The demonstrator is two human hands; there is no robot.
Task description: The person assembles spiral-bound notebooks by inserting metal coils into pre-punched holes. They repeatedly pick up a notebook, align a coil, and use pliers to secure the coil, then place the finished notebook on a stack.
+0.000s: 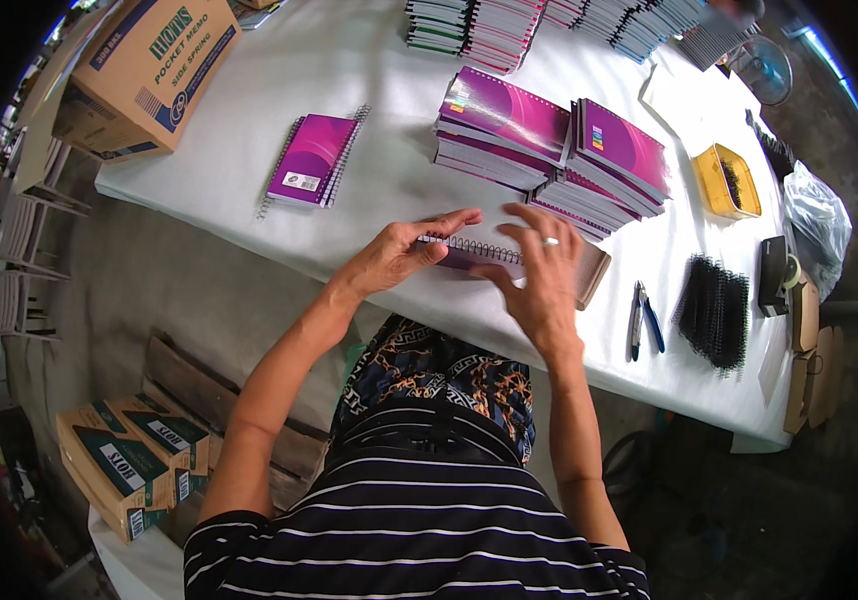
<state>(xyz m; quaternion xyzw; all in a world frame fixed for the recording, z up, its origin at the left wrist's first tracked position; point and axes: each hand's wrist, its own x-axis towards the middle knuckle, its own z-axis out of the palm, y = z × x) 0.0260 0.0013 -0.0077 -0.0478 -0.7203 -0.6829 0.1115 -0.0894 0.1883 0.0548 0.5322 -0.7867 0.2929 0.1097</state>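
While steadying a purple notebook (464, 258) at frame centre, just inside the near edge of the white table (389, 170), probably busy seating its spiral (484, 246). Gripping at left of centre with left hand (396, 255), closed loosely round the notebook's left end. Reaching over the right half with right hand (546, 275), motion-blurred, with thumb and fingers spread well apart about the spiral. Can't tell about contact there, nor about the coil's right end, hidden behind fingers. Next, as a best guess: keep left firm, line up pages, check along the row for missed holes, then tidy the coil ends. Might call for the pliers (636, 318), lying right of centre beside loose black coils (711, 315). Also visible: stacked purple notebooks (509, 110) at upper centre, spiral-bound notebooks (314, 150) at upper left.
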